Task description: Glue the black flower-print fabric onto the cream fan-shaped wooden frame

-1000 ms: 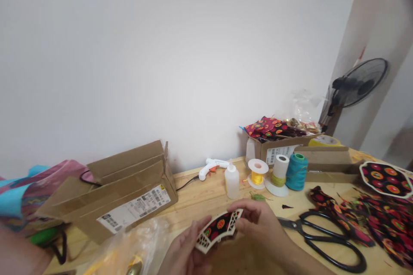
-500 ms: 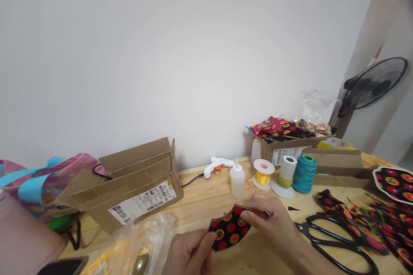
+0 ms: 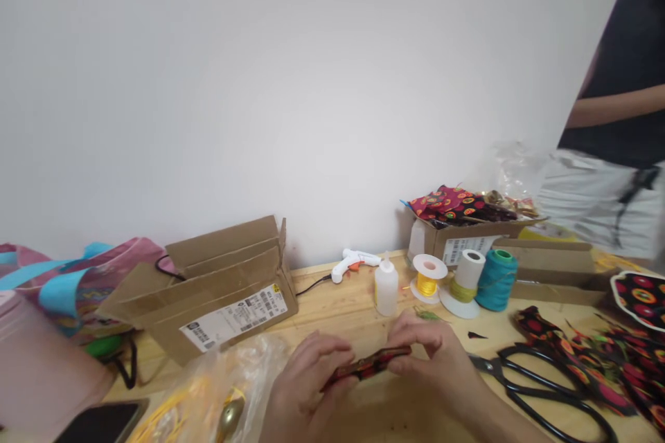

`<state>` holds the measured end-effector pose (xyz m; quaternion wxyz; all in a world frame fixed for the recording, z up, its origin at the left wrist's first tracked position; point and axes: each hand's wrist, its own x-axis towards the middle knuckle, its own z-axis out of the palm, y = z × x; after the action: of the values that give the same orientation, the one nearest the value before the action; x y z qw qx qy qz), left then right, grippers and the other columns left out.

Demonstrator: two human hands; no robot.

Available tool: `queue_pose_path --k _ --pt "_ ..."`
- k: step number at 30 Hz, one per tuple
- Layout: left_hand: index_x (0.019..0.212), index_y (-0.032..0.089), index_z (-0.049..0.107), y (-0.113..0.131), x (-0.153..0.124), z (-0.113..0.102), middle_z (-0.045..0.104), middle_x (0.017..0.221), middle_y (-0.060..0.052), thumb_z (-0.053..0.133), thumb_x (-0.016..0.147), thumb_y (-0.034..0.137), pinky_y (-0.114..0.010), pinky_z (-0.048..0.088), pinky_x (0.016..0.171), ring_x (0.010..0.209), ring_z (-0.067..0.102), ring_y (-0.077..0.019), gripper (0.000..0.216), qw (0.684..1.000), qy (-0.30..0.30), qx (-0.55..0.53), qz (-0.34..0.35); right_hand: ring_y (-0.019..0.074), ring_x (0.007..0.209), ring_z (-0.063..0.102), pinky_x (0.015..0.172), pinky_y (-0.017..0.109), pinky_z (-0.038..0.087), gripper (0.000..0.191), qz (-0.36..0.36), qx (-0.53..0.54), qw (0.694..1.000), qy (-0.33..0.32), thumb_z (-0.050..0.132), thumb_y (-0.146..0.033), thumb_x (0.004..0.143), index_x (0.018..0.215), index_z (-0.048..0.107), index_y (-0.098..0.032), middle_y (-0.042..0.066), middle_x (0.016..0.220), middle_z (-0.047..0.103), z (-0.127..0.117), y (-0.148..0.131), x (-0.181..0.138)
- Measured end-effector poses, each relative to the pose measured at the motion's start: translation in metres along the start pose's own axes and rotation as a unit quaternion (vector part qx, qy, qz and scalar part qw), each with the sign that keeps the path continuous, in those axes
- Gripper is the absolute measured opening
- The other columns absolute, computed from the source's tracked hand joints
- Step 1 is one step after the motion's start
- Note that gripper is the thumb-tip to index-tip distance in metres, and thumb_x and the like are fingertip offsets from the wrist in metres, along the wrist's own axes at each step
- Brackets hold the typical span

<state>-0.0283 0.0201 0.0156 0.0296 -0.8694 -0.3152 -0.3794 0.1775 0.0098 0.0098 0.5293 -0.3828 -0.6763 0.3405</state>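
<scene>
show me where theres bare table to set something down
Bare wood lies between the cardboard box and the glue bottle, behind the hands. Right of the thread spools it is crowded: scissors and fabric scraps.

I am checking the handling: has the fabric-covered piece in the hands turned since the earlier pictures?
Yes. The fabric-covered piece faced the camera earlier; now it lies edge-on between the left hand and right hand, in front of the white bottle.

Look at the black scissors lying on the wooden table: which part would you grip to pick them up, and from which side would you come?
Grip the scissors by their loop handles, probably coming from above on the right: they lie flat on the table, blades pointing left toward the right hand, and the loops are open and unobstructed.
</scene>
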Motion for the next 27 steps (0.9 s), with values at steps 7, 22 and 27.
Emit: queue_pose_path --k 7,22,27 --pt "0.100 0.022 0.054 0.002 0.001 0.000 0.070 0.081 0.001 0.057 0.069 0.019 -0.033 0.038 0.090 0.083 0.061 -0.0135 0.031 0.994 0.001 -0.006 0.110 0.0148 0.068 0.050 0.083 0.039 0.028 0.012 -0.240 -0.239 0.941 -0.011 0.063 -0.025 0.068 0.080 0.062 -0.026 -0.002 0.069 0.062 -0.001 -0.010 -0.003" --pt "0.105 0.037 0.052 0.005 -0.004 -0.004 0.062 0.102 0.002 0.061 0.066 0.021 -0.043 0.020 0.099 0.100 0.052 -0.0209 0.043 0.977 -0.050 -0.184 -0.094 0.0141 0.064 0.050 0.074 0.036 0.036 0.020 -0.307 -0.260 0.916 -0.001 0.063 -0.018 0.068 0.086 0.060 -0.026 -0.002 0.069 0.065 -0.007 -0.019 -0.006" --pt "0.112 0.026 0.049 0.009 -0.004 0.000 0.053 0.117 -0.006 0.053 0.071 0.035 -0.043 0.031 0.094 0.109 0.044 -0.0243 0.042 0.761 0.023 -0.478 -0.438 0.0149 0.067 0.049 0.068 0.032 0.039 0.027 -0.332 -0.327 0.884 0.035 0.066 -0.015 0.064 0.089 0.061 -0.026 -0.001 0.073 0.066 -0.014 -0.019 -0.010"
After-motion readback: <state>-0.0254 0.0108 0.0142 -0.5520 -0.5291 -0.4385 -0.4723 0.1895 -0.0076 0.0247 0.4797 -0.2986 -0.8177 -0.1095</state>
